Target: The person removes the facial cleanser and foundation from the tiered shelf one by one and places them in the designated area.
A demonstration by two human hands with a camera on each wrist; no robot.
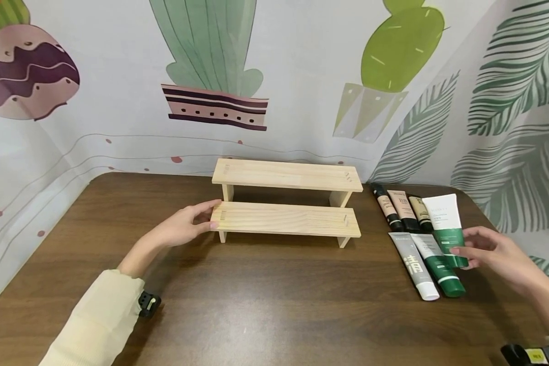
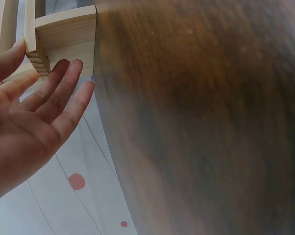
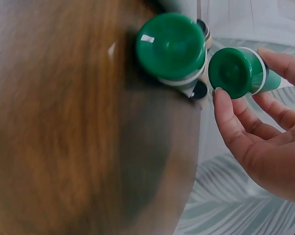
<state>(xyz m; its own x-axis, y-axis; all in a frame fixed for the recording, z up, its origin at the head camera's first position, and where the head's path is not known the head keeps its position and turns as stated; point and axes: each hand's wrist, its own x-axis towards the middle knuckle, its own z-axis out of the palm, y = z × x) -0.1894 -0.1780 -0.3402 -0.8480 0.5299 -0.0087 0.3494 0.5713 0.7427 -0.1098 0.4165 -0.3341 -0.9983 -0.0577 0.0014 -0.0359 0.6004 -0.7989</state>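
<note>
A two-tier wooden display shelf stands on the table. My left hand holds the left end of its lower board, thumb and index finger at the two corners. In the left wrist view the other fingers of that hand are spread, beside the wooden side panel. At the right, my right hand grips a white-and-green squeeze tube near its green cap. This tube is tilted, cap down, above another green-capped tube. A grey tube with a white cap lies beside that one.
Behind these lie a slim black-capped tube, a pink BB tube and a beige tube. The brown table ends at a patterned cloth backdrop behind the shelf.
</note>
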